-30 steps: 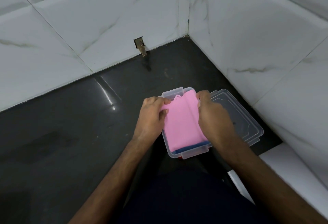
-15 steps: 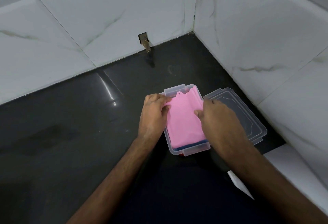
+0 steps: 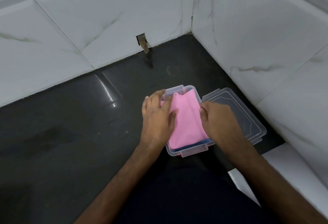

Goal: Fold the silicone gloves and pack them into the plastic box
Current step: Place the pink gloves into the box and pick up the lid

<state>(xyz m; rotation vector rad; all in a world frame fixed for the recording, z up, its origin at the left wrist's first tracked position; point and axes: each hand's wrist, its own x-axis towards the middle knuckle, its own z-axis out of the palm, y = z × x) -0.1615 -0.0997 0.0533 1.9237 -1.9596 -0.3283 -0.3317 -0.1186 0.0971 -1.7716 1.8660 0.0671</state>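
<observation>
A folded pink silicone glove (image 3: 186, 122) lies in the clear plastic box (image 3: 186, 152) on the dark floor. Under it, the edge of a blue glove (image 3: 193, 145) shows at the near end of the box. My left hand (image 3: 158, 117) lies spread over the box's left side, its straight fingers and thumb pressing the pink glove's left edge. My right hand (image 3: 218, 119) is at the glove's right edge with its fingers curled down onto that edge. The box's clear lid (image 3: 248, 117) lies flat just to the right of the box.
White marble-tiled walls meet in a corner (image 3: 191, 32) behind the box, and the right wall runs close past the lid. A small broken hole (image 3: 142, 41) sits low in the back wall. A white ledge (image 3: 284, 167) is at the near right. My dark-clothed legs are below the box.
My left hand has gone from gripping the glove's left edge to lying flat with spread fingers. My right hand slid nearer along the right edge. The pink glove sits lower in the box.
</observation>
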